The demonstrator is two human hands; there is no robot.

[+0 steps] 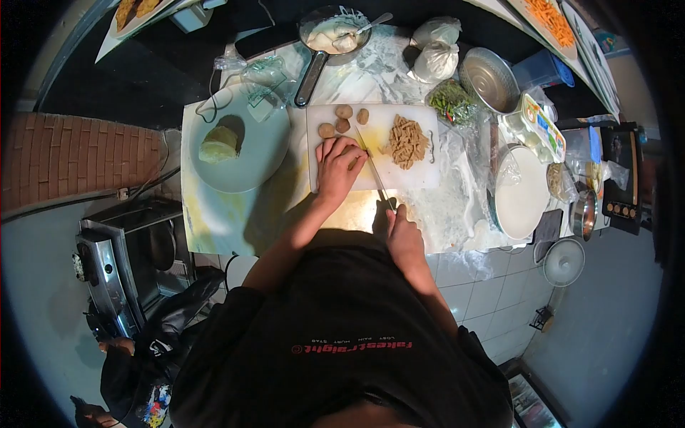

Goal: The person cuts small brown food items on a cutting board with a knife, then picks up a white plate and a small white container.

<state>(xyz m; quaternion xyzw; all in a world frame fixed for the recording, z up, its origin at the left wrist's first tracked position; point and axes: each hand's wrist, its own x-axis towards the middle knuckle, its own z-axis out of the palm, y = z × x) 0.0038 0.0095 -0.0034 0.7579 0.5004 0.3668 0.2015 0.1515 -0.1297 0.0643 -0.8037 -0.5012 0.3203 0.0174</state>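
On the white cutting board (pixel 414 178) my left hand (pixel 337 170) rests with its fingers curled down beside the blade; what lies under the fingertips is hidden. My right hand (pixel 401 234) grips the handle of a knife (pixel 377 171), whose blade points away from me across the board. Just beyond my left hand are several round brown balls that look like meatballs (pixel 344 112). A heap of brown cut strips (pixel 409 143) lies on the right part of the board.
Left of the board stands a big round plate (pixel 267 167) with a cabbage piece (pixel 220 145). A frying pan (pixel 311 78) with pale batter and a spoon is behind. To the right are a metal bowl (pixel 489 80), bagged greens (pixel 451 102), an egg carton (pixel 531 128) and an oval white plate (pixel 519 196).
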